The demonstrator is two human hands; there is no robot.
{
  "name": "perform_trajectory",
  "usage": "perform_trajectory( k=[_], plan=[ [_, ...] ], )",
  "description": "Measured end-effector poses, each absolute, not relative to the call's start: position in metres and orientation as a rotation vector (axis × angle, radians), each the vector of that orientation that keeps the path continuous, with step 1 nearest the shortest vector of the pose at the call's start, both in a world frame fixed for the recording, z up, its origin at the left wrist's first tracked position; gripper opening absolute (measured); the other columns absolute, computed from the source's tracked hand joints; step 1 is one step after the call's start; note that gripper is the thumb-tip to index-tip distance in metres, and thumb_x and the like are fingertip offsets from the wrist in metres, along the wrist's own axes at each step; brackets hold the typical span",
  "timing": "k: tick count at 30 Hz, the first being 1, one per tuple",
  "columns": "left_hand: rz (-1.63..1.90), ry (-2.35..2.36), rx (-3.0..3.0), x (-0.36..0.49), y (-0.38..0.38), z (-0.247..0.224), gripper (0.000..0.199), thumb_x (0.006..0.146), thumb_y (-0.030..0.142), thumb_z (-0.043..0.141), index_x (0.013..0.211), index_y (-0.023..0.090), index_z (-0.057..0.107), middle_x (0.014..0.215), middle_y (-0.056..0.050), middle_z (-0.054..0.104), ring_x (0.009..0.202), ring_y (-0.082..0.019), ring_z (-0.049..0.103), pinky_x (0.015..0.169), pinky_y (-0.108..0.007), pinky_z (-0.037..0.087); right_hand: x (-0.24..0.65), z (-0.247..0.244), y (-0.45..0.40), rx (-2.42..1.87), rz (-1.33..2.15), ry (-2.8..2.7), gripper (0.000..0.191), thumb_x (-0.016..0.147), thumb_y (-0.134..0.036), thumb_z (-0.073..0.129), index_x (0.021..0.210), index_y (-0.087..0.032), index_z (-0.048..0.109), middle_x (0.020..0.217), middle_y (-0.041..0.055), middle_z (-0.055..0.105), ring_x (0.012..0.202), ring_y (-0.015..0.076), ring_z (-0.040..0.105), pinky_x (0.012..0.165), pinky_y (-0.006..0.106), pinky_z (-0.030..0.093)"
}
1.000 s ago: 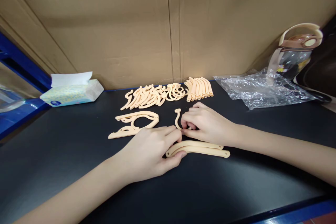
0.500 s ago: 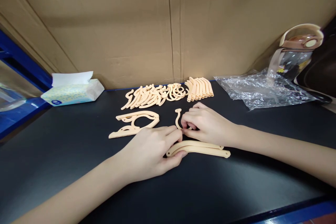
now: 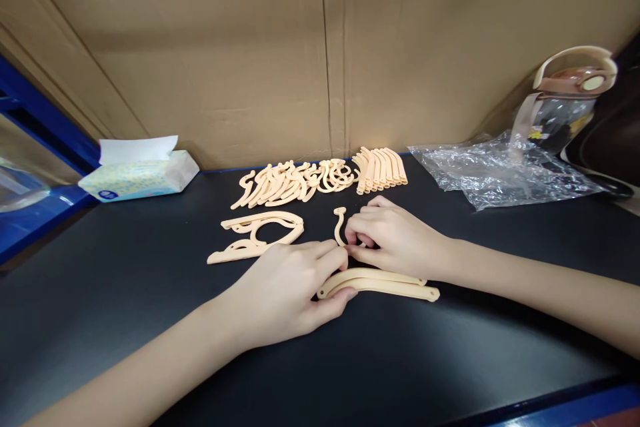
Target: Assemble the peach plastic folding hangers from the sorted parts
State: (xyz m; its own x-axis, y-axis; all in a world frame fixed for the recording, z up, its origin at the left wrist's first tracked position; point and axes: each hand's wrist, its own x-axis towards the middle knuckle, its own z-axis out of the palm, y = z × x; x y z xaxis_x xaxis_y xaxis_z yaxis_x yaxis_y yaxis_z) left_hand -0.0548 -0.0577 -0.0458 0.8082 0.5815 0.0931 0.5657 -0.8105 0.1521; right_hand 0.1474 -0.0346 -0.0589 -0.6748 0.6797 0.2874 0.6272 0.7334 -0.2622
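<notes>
My left hand (image 3: 295, 290) has its thumb and fingers closed around the left end of two curved, cream plastic hanger arms (image 3: 390, 285), which lie nested together on the black table with round holes at their ends. My right hand (image 3: 390, 237) pinches a cream hanger hook (image 3: 339, 221) just beyond them; fingers cover part of its curve. The fingertips of both hands almost meet. Left of the hook lies a folded cream hanger (image 3: 255, 235), its near edge close behind my left hand.
At the back sit a heap of hanger pieces (image 3: 280, 185), several loose hooks (image 3: 336, 175) and a row of hanger arms (image 3: 381, 170). A tissue pack (image 3: 140, 173) is on the left. Crinkled clear plastic (image 3: 510, 170) lies before a bottle (image 3: 565, 113) on the right. Cardboard (image 3: 240, 47) stands behind.
</notes>
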Motion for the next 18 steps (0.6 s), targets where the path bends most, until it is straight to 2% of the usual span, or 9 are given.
perform_trajectory(
  k=[18],
  plan=[
    [0.178,0.92,2.874,-0.055,-0.0591,-0.044,0.021,0.091,0.036,0.043,0.083,0.019,0.052,0.078,0.001,0.057,0.063,-0.013,0.051,0.052,-0.024,0.032,0.1458,-0.0605,-0.0346,-0.978,0.19,-2.575,0.012,0.086,-0.019,0.053,0.074,-0.017,0.056,0.065,-0.0033,0.054,0.061,0.0108,0.046,0.076,0.029,0.031]
  ],
)
